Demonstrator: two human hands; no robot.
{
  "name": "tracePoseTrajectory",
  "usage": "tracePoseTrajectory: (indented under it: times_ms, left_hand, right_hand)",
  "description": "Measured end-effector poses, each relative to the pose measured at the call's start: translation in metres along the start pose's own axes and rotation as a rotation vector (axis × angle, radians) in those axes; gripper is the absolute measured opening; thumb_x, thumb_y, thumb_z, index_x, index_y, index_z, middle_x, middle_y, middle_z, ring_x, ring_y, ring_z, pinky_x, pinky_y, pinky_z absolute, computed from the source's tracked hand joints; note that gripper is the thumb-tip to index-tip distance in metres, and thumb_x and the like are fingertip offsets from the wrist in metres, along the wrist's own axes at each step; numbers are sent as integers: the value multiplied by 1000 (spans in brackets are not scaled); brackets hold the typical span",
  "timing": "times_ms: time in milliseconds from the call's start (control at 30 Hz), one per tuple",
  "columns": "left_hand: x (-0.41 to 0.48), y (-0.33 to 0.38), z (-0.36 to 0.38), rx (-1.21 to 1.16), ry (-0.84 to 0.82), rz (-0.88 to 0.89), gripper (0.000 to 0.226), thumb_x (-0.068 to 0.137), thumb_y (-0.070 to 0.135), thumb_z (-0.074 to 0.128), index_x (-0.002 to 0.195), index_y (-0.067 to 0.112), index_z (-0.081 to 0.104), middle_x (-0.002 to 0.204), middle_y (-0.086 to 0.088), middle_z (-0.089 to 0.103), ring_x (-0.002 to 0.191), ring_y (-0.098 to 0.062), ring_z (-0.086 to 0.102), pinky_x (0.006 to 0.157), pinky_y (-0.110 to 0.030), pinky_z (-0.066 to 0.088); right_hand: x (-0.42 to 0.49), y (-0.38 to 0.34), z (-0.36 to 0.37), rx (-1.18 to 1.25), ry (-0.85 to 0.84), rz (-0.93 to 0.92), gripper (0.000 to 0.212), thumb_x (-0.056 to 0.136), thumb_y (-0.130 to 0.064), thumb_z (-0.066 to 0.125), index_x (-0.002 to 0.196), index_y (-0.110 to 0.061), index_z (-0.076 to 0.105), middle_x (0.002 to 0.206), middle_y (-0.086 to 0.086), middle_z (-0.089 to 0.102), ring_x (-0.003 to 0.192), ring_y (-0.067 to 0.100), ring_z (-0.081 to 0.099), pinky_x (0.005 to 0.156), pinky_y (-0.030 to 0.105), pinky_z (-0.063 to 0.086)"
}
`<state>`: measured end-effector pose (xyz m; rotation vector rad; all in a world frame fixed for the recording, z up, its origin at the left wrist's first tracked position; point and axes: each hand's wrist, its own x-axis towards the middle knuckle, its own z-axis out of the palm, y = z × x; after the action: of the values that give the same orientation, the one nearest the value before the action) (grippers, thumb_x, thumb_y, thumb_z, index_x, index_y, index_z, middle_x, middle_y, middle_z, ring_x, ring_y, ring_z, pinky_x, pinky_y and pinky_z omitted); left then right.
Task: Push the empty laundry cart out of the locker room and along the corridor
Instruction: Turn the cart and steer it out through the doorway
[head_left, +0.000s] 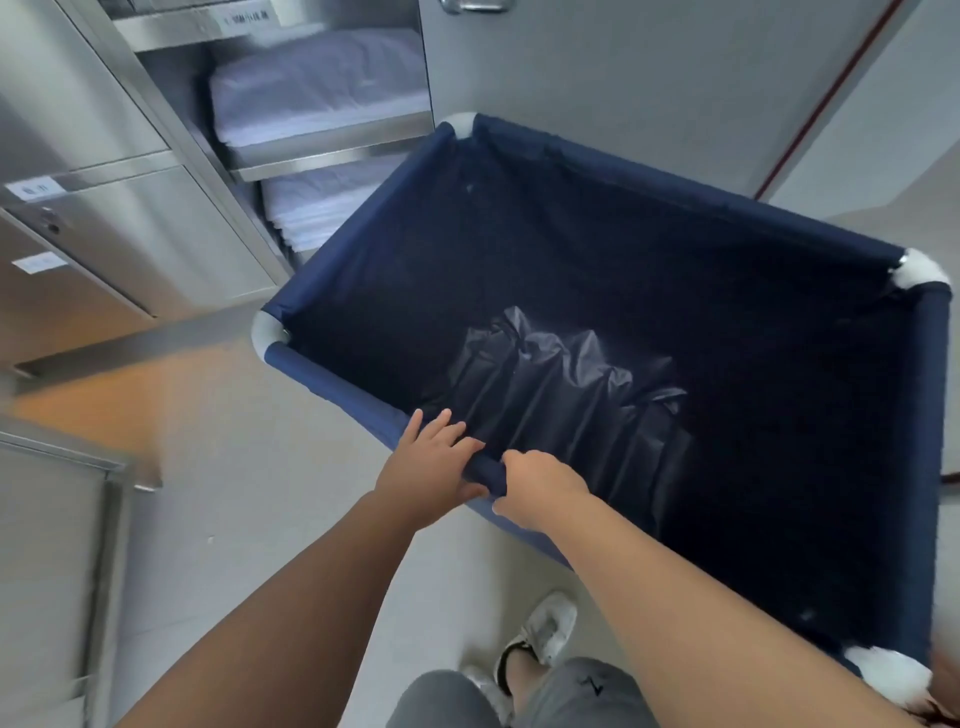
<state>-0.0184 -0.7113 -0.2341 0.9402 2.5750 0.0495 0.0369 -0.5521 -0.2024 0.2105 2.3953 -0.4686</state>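
A navy fabric laundry cart (613, 171) with white corner joints fills the centre and right of the head view. Inside lies only a crumpled black plastic bag (561, 395). Both hands sit side by side on the cart's near rim. My left hand (431, 467) rests over the rail with fingers spread and the thumb under it. My right hand (540, 486) is curled around the same rail just to the right.
Open stainless steel shelves with folded white linen (311, 93) stand at the back left, touching the cart's far-left side. Closed steel lockers (104, 228) line the left. A steel cabinet (52, 545) is at the near left. Grey floor (270, 493) lies between. A grey door (649, 78) stands behind the cart.
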Motion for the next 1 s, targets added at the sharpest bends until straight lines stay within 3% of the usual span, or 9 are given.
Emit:
tracePoseTrajectory:
  times_ms: [333,433,533,667,767,900,1000]
  left_hand:
    - [19,-93,-22,23,33,86,66,81,73,57,132,31,57,143,7,50,134,-17,41,121,-43,16]
    - [26,-132,-30,35,32,146,65,78,76,56,125,32,60,128,11,57,116,-13,51,106,-33,37]
    - [36,-178,-41,77,21,219,65,78,81,50,121,34,59,117,13,59,104,-11,54,92,-31,42]
    - [55,-242,-55,158,-16,355,68,77,84,41,119,33,59,113,13,58,103,-13,55,92,-33,41]
    - [65,-275,-63,233,-28,461,66,78,83,40,111,30,62,106,10,60,99,-16,56,96,-35,38]
    - [77,-299,-76,306,-69,581,70,74,86,38,98,28,68,95,10,62,94,-17,56,110,-40,28]
    - [81,-314,-80,361,-87,621,70,74,84,29,90,28,66,85,12,58,96,-16,54,120,-47,13]
  right_hand:
    - [48,-42,-18,-52,-140,47,51,78,-43,74,117,-20,52,104,0,64,88,21,64,77,37,57]
    - [68,-66,-11,12,-134,83,51,76,-47,75,115,-21,53,104,-1,63,89,21,64,76,37,56]
    - [86,-93,-3,70,-57,147,42,78,-44,69,113,-25,56,103,-4,62,88,20,62,76,37,54]
    - [95,-116,7,-18,-12,348,26,89,-31,58,115,-29,61,115,-1,62,101,25,58,80,35,38]
    - [92,-127,11,-40,-24,538,39,90,-21,59,128,-31,57,129,1,57,121,26,51,93,38,36]
    - [88,-138,17,-38,20,738,42,91,-22,56,132,-33,52,133,2,54,127,28,45,109,47,31]
    - [83,-143,25,-60,116,847,53,90,-22,56,139,-33,43,135,5,52,129,29,43,115,53,22]
